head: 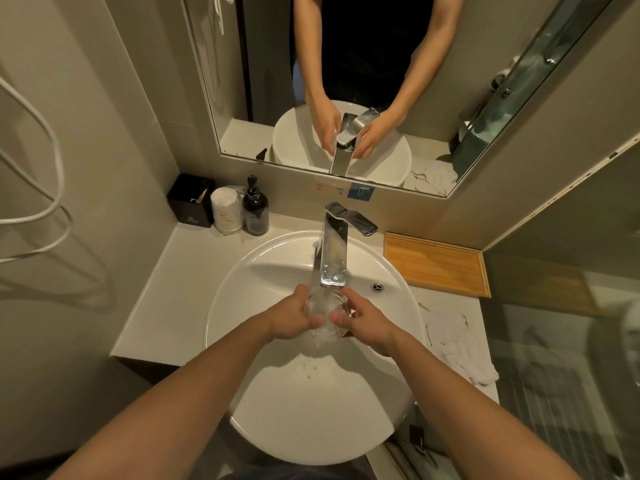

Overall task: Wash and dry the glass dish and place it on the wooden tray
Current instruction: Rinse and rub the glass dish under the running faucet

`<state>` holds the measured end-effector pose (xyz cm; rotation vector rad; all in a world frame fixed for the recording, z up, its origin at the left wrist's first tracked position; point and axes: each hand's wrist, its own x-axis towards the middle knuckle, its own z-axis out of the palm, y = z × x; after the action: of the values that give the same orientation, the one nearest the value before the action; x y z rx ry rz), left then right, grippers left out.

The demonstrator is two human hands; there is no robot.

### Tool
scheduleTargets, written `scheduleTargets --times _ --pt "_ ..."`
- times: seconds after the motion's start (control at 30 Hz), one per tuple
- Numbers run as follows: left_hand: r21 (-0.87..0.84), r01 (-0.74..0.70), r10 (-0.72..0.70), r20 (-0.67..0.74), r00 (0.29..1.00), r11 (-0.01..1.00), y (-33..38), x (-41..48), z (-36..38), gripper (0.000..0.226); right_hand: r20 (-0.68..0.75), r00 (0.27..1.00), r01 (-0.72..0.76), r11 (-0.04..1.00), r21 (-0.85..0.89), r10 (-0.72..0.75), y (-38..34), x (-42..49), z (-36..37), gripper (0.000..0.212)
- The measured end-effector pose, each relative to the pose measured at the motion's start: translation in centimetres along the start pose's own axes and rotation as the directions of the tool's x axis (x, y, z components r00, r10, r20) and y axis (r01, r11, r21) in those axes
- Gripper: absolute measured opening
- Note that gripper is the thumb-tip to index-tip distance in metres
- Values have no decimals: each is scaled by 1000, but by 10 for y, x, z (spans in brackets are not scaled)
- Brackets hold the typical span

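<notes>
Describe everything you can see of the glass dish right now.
The glass dish is small, clear and roundish, with a thick rim; running water blurs its details. It is held over the white sink just below the faucet spout, with the stream pouring into it and spilling over. The left hand grips its left side and the right hand its right. It appears tilted slightly; exact shape is hard to tell.

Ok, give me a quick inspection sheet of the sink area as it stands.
Surface: white counter around a round basin.
Job's things: glass dish under running faucet; wooden tray bare, right of the faucet; white cloth crumpled nearer.
Clutter: black box, wrapped cups, pump bottle, back left.
Grippers: left hand and right hand both hold the dish.
Cables: white cord on left wall.
Surroundings: mirror, glass partition.
</notes>
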<state>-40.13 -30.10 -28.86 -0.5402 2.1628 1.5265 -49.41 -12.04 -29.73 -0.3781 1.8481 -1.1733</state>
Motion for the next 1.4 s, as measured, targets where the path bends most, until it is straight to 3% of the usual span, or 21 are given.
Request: scheduleTargets --times 0.07,0.23,0.4,0.7,0.87,1.0,1.1,1.17,1.3,1.4 --pt "20 -2 2 9 1000 1000 -1 1 0 58 -1 999 35 999 -26 -35 -4 0 1 58" --pt "-185 73 -77 -17 997 980 -6 1 11 37 -19 1000 -20 998 60 21 8 -1 8 59" --pt "-20 42 -43 -7 999 999 -10 -1 -1 50 10 1000 11 999 -30 -10 4 1 5 59" --pt "53 -2 7 -78 997 999 -15 -3 10 38 12 1000 1 997 -73 0 12 -2 15 40" --pt "163 -23 31 -47 998 986 -14 0 3 42 22 999 29 990 -135 -26 1 -1 12 50" --pt "95 -16 25 -99 995 995 -18 0 4 38 3 997 74 991 -115 -74 3 -4 16 60" --pt "105 -4 17 -126 992 994 -18 0 6 37 -15 997 76 988 -131 -78 9 -7 22 54" --pt "115 1 12 -110 994 993 -17 -1 7 40 -15 998 54 991 -123 -56 11 -5 23 49" --pt "141 5 3 -59 998 990 -16 1 3 51 -4 1000 27 990 -135 -28 7 -2 22 58" --pt "94 -16 28 -129 991 995 -12 1 4 34 -58 995 77 990 -119 -84 1 0 24 59"
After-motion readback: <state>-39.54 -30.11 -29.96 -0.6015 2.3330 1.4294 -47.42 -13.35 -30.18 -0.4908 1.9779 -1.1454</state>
